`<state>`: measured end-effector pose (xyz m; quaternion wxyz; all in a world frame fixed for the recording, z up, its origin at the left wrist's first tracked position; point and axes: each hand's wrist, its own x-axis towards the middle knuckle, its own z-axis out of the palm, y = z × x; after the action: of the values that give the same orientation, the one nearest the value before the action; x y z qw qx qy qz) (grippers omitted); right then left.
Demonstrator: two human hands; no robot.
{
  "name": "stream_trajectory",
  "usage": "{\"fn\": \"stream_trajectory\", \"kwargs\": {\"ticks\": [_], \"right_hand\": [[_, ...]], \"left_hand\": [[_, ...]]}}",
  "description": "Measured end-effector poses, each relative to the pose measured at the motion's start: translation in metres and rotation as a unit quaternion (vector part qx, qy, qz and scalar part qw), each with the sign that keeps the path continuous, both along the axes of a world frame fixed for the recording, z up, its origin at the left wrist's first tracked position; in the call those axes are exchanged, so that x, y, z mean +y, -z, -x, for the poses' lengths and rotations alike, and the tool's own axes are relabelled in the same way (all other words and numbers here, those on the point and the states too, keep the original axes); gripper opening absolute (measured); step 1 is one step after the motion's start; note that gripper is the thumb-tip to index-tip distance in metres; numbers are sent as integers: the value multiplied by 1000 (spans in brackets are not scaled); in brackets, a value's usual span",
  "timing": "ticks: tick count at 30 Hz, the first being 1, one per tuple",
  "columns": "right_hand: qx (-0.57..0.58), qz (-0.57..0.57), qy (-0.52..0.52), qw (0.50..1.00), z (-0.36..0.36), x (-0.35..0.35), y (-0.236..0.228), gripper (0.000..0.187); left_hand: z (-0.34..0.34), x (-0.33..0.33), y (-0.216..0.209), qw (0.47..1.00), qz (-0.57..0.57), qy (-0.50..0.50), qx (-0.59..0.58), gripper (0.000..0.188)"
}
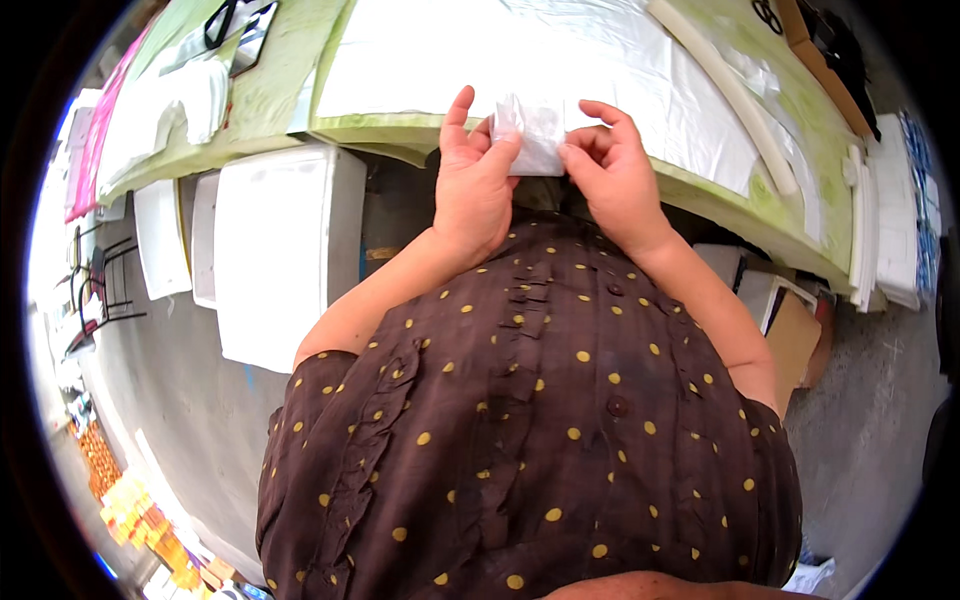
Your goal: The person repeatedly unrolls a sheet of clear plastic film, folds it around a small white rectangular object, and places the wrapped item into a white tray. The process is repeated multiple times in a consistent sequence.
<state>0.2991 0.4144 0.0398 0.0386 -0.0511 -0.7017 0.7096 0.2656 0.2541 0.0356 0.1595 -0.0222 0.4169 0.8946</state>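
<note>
A small clear plastic bag (540,140) is held up between my two hands, just in front of the table's near edge. My left hand (475,175) pinches its left side between thumb and forefinger, with another finger sticking up. On the other side, the thumb and forefinger of my right hand (615,175) close on the bag's right edge. The bag looks flat and creased; whether anything is inside I cannot tell. Beyond it, white plastic sheeting (420,70) covers much of the green-covered table (390,125).
A long cream strip (725,95) lies along the table's right part. At the far left are a phone-like dark object (253,38) and white cloth-like pieces (200,95). A white bin (275,250) stands under the table at left; cardboard (795,340) leans at right.
</note>
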Motion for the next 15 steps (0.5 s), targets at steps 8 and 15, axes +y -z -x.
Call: {"fn": "stream_trajectory", "kwargs": {"ticks": [8,15], "right_hand": [[32,-25,18,999,-10,-1,13,36],[-6,-51,-12,999,-14,2,18,37]], "left_hand": [[5,9,1,996,-23,21,-88,51],[7,12,15,995,-20,21,-94,43]]}}
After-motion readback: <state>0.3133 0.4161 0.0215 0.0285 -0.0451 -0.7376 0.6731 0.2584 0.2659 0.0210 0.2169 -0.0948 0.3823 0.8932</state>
